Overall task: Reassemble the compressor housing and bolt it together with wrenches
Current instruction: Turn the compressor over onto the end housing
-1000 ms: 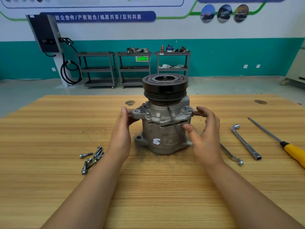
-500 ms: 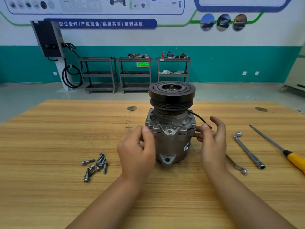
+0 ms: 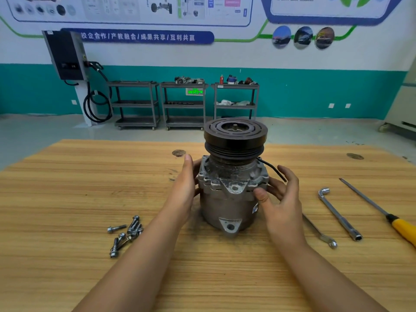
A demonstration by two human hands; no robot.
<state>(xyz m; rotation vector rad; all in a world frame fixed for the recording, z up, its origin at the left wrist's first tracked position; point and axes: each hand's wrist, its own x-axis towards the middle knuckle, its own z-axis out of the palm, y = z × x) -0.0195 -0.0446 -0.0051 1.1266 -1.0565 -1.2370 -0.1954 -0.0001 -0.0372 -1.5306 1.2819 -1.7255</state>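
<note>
The grey compressor housing (image 3: 229, 203) stands upright on the wooden table (image 3: 67, 199), its black pulley (image 3: 235, 137) on top and a black wire trailing off its right side. My left hand (image 3: 183, 190) lies flat against the housing's left flank with straight fingers. My right hand (image 3: 281, 199) cups the right flank, thumb pressed on the flange seam. Several loose bolts (image 3: 126, 233) lie to the left. An L-shaped socket wrench (image 3: 337, 212) and a flat wrench (image 3: 322, 235) lie to the right, partly behind my right wrist.
A screwdriver with a yellow handle (image 3: 400, 228) lies at the far right edge. Beyond the table stand three grey trolleys (image 3: 183, 104) and a wall-mounted charger box (image 3: 65, 55) with a hose.
The housing has been turned about its upright axis, so a mounting lug now faces me. My left hand went from the front back to the left side. The camera tilted slightly.
</note>
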